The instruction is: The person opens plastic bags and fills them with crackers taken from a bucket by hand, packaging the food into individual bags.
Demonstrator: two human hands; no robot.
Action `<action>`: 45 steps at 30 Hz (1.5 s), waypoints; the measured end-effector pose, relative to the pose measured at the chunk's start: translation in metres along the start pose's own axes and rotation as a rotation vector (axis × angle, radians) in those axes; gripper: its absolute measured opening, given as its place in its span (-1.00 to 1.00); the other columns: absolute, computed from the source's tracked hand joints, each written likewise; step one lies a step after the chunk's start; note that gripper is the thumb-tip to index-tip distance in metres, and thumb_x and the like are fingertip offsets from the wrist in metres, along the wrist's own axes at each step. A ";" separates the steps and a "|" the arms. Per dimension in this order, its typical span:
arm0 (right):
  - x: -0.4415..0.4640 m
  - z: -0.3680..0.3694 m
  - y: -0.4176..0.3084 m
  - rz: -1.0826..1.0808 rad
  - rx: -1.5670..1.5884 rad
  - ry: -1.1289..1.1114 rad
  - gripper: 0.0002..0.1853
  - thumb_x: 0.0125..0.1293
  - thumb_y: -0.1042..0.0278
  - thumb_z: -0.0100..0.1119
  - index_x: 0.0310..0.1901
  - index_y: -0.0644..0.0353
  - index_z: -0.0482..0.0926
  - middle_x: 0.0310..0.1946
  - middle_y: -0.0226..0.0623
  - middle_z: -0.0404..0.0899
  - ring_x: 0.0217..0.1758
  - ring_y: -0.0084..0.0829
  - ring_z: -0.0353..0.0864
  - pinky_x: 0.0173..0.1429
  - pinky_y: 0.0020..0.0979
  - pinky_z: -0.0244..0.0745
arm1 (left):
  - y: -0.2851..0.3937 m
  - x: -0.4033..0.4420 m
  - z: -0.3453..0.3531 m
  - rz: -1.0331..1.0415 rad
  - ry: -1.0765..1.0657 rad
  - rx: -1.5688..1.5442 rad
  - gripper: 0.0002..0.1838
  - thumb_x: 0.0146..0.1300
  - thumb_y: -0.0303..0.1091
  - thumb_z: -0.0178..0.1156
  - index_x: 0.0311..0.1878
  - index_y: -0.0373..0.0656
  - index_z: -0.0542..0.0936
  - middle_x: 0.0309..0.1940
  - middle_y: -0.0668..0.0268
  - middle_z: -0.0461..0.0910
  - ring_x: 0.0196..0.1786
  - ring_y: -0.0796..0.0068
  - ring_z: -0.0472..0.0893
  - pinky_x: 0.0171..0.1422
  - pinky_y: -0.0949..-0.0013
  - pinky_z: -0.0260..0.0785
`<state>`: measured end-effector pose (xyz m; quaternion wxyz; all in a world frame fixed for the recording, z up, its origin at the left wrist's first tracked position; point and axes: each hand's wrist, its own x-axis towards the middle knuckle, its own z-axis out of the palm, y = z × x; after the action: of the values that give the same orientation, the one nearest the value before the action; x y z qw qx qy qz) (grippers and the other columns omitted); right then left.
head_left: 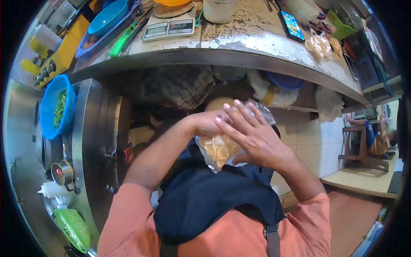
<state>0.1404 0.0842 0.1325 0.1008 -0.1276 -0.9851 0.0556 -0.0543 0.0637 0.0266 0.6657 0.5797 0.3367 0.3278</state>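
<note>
Orange shirt [231,229] lies closest, with a dark apron [207,195] over it. Beyond, the right hand [257,139] spreads flat across the left hand [210,123], whose grip is too hidden to tell. Between them sits a clear plastic bag [209,162] holding pale yellow pieces [220,150]: filling seems done; whether closing remains is unclear.

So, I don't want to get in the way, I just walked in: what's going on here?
Someone in an orange shirt is handling a clear plastic bag of yellowish pieces close to their body. The right hand, fingers spread, partly hides the left hand. A scale and a phone lie on the counter ahead.
</note>
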 end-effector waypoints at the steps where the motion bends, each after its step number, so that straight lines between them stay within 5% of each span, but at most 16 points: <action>1: -0.001 0.014 0.005 0.021 0.004 0.016 -0.28 0.05 0.31 0.32 0.30 0.12 0.32 0.16 -0.10 0.42 0.16 -0.17 0.50 0.19 -0.19 0.39 | 0.018 0.002 0.001 0.078 -0.047 0.303 -0.68 0.21 -0.35 0.19 0.01 -0.26 0.59 -0.18 0.26 0.65 -0.04 0.42 0.60 0.03 0.34 0.48; 2: -0.001 0.025 0.010 0.036 0.007 0.031 -0.31 0.08 0.33 0.26 0.30 0.17 0.31 0.03 -0.09 0.52 0.04 -0.19 0.59 0.10 -0.25 0.48 | 0.036 0.004 0.004 -0.310 -0.098 0.248 -0.72 0.28 -0.30 0.17 -0.03 -0.25 0.60 -0.21 0.31 0.64 -0.10 0.53 0.59 -0.02 0.36 0.47; 5: -0.010 0.038 0.017 0.237 0.131 -0.110 -0.34 0.09 0.36 0.19 0.29 0.21 0.31 -0.27 -0.13 0.63 -0.25 -0.20 0.68 -0.20 -0.27 0.57 | 0.012 0.012 -0.016 -0.397 -0.317 0.017 -0.72 0.36 -0.23 0.13 -0.05 -0.23 0.62 -0.23 0.36 0.64 -0.15 0.62 0.58 -0.07 0.41 0.46; 6: -0.013 0.044 0.018 0.231 0.076 -0.039 -0.53 0.07 0.34 0.21 0.08 0.22 0.50 -0.51 -0.17 0.62 -0.45 -0.21 0.67 -0.42 -0.26 0.53 | 0.015 0.006 -0.022 -0.408 -0.290 0.006 -0.68 0.41 -0.16 0.08 -0.02 -0.22 0.62 -0.26 0.39 0.63 -0.22 0.66 0.57 -0.14 0.45 0.45; 10: -0.022 0.041 0.029 0.303 0.085 -0.067 -0.78 0.05 0.34 0.21 -0.23 0.19 0.60 -0.51 -0.18 0.62 -0.40 -0.17 0.66 -0.36 -0.20 0.53 | -0.027 -0.023 -0.038 -0.388 0.129 -0.364 -0.63 0.42 -0.15 0.06 0.04 -0.25 0.59 -0.21 0.31 0.66 -0.20 0.54 0.64 -0.12 0.40 0.52; 12: -0.018 0.038 0.033 0.431 0.172 0.066 -0.90 0.03 0.36 0.19 -0.41 0.17 0.58 -0.48 -0.11 0.62 -0.37 -0.09 0.65 -0.31 -0.13 0.53 | -0.054 -0.048 -0.039 -0.388 0.039 -0.488 -0.64 0.41 -0.20 0.08 0.06 -0.31 0.55 -0.20 0.25 0.66 -0.17 0.38 0.67 -0.05 0.29 0.55; 15: -0.011 0.049 0.034 0.642 0.242 0.007 -0.88 0.05 0.46 0.10 -0.34 0.18 0.57 -0.39 -0.05 0.60 -0.22 0.02 0.59 -0.16 -0.07 0.48 | -0.044 -0.055 0.012 -0.406 -0.063 -0.325 -0.55 0.40 -0.24 0.10 0.23 -0.32 0.39 -0.07 0.15 0.59 -0.03 0.32 0.62 0.07 0.28 0.50; 18: 0.008 0.062 0.019 0.670 0.274 0.021 -0.89 0.04 0.43 0.11 -0.35 0.18 0.55 -0.39 -0.02 0.59 -0.23 0.04 0.59 -0.19 -0.05 0.48 | -0.060 -0.028 0.056 -0.026 0.212 -0.106 -0.16 0.31 -0.02 0.21 0.46 -0.22 0.03 0.30 0.14 0.29 0.36 0.39 0.28 0.39 0.28 0.19; 21: 0.004 0.087 0.013 0.576 0.242 0.059 -0.89 0.02 0.39 0.14 -0.39 0.18 0.52 -0.41 -0.06 0.60 -0.28 0.03 0.59 -0.24 -0.07 0.50 | -0.041 -0.003 0.057 0.169 0.490 -0.195 -0.06 0.20 0.11 0.27 0.45 -0.20 0.05 0.30 0.16 0.32 0.38 0.35 0.26 0.41 0.26 0.16; 26: -0.013 0.102 0.019 0.450 0.336 -0.012 -0.81 0.09 0.36 0.14 -0.27 0.23 0.55 -0.35 -0.08 0.61 -0.22 -0.01 0.60 -0.17 -0.12 0.51 | -0.033 0.002 0.045 0.226 0.387 -0.145 -0.34 0.18 0.12 0.28 0.18 -0.18 0.47 0.15 0.21 0.50 0.25 0.33 0.43 0.38 0.25 0.22; 31: -0.014 0.087 0.001 0.424 0.587 -0.129 -0.76 0.35 0.25 0.00 -0.26 0.25 0.55 -0.30 0.00 0.60 -0.15 -0.03 0.62 -0.15 -0.16 0.51 | -0.041 0.004 0.040 0.318 0.252 -0.316 -0.57 0.30 0.00 0.19 0.01 -0.18 0.57 0.15 0.18 0.50 0.19 0.34 0.47 0.31 0.20 0.30; 35: -0.028 0.098 0.007 0.425 1.189 -0.268 -0.64 0.47 0.08 -0.04 -0.13 0.29 0.48 -0.51 -0.33 0.42 -0.39 -0.40 0.44 -0.23 -0.37 0.35 | -0.039 0.000 0.043 0.257 0.094 -0.729 -0.55 0.37 -0.02 0.08 0.08 -0.21 0.53 0.23 -0.02 0.40 0.32 0.14 0.36 0.39 0.09 0.20; 38: -0.042 0.111 -0.001 0.551 1.788 -0.101 -0.70 0.48 0.08 -0.04 -0.11 0.18 0.46 -0.56 -0.50 0.27 -0.49 -0.54 0.26 -0.31 -0.43 0.24 | -0.021 -0.008 0.049 0.204 -0.102 -0.822 -0.49 0.38 -0.01 0.06 0.17 -0.26 0.48 0.29 0.04 0.34 0.32 0.18 0.36 0.38 0.20 0.20; 40: -0.047 0.112 -0.006 0.425 2.345 0.086 -0.76 0.47 0.09 -0.02 -0.17 0.08 0.46 -0.58 -0.58 0.20 -0.52 -0.59 0.15 -0.31 -0.49 0.17 | -0.013 -0.009 0.052 0.138 -0.087 -0.776 -0.47 0.39 0.01 0.05 0.18 -0.27 0.47 0.28 0.04 0.35 0.31 0.22 0.38 0.38 0.22 0.20; 44: -0.048 0.105 -0.016 0.817 2.289 0.293 -0.75 0.43 0.06 0.05 -0.20 0.08 0.45 -0.59 -0.57 0.20 -0.51 -0.61 0.18 -0.28 -0.50 0.20 | -0.018 -0.002 0.057 0.107 0.051 -0.616 -0.54 0.46 -0.05 -0.07 0.12 -0.28 0.49 0.20 0.13 0.44 0.25 0.34 0.43 0.36 0.28 0.22; 45: -0.046 0.107 -0.015 0.808 1.917 0.393 -0.76 0.41 0.10 0.08 -0.22 0.11 0.49 -0.56 -0.55 0.25 -0.49 -0.57 0.24 -0.27 -0.46 0.23 | -0.020 0.000 0.056 0.141 0.126 -0.528 -0.61 0.50 -0.10 -0.12 0.03 -0.24 0.50 0.14 0.17 0.48 0.21 0.38 0.44 0.32 0.31 0.25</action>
<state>0.1575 0.0489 0.0214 0.2912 -0.3197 -0.3801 0.8176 -0.0066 0.0304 0.0123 0.7470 0.3864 0.2394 0.4851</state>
